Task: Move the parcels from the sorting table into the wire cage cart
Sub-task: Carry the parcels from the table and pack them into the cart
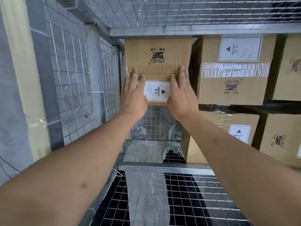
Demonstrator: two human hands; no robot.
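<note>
Both hands lie flat and open on a brown cardboard parcel point(158, 69) inside the wire cage cart point(73, 82). The left hand point(134, 93) and right hand point(181, 95) press its smooth face, fingers spread, gripping nothing. Between them sits a white "HEAVY" label point(157, 91), turned sideways. The box's long side runs away from the hands. More taped boxes point(234, 70) stack just right of the right hand.
</note>
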